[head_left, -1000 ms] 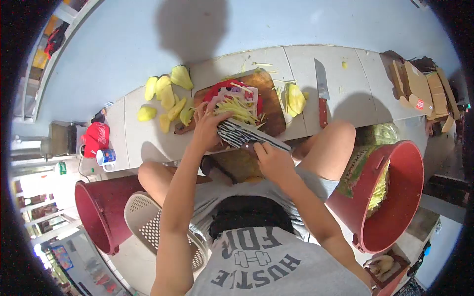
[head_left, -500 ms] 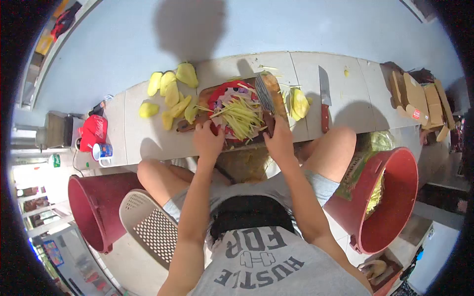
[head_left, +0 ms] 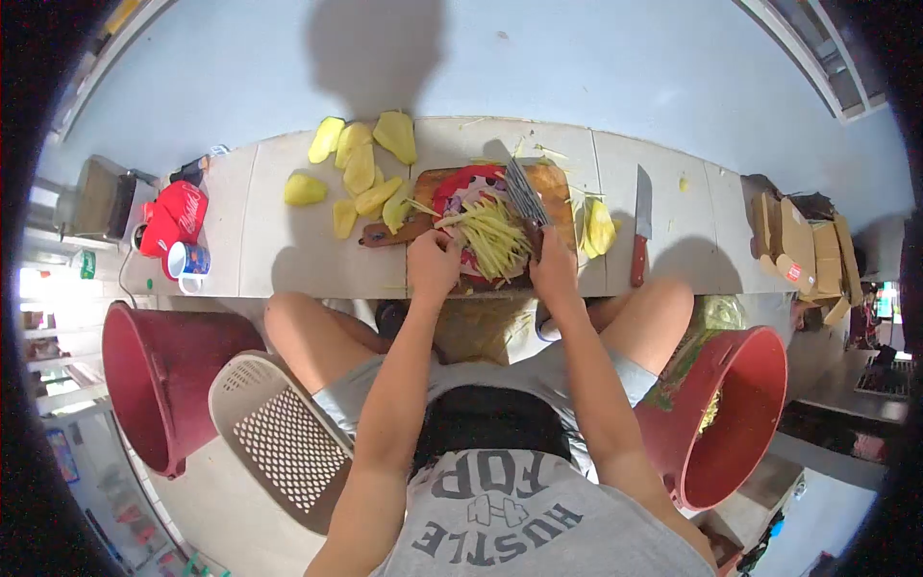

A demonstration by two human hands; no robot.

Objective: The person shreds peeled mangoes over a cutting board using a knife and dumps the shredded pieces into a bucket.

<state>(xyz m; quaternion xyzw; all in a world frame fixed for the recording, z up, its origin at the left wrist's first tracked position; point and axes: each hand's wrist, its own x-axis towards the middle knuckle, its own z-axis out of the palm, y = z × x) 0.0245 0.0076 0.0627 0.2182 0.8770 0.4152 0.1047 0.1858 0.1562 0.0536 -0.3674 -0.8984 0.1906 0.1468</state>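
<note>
A wooden board point(head_left: 560, 200) lies on the tiled ledge in front of me. On it is a red patterned cloth point(head_left: 471, 177) under a heap of pale yellow-green strips point(head_left: 492, 240). My left hand point(head_left: 435, 262) is closed at the near left edge of the cloth and seems to pinch it; its fingertips are partly hidden. My right hand point(head_left: 555, 267) grips the dark handle of a knife point(head_left: 525, 192), whose grey, ridged-looking blade points away from me at the heap's right side.
Peeled yellow-green fruit pieces point(head_left: 359, 168) lie left of the board, another piece point(head_left: 598, 229) right. A red-handled knife point(head_left: 641, 216) rests further right. Red buckets point(head_left: 173, 385) stand on both sides, the right one holding strips. A crate point(head_left: 279, 433), mug point(head_left: 189, 262) and cardboard box point(head_left: 817, 255) are around.
The view has shifted slightly, so the ledge appears lower and further right. My left hand sits a little closer to the strips, and the knife in my right hand leans slightly more to the left.
</note>
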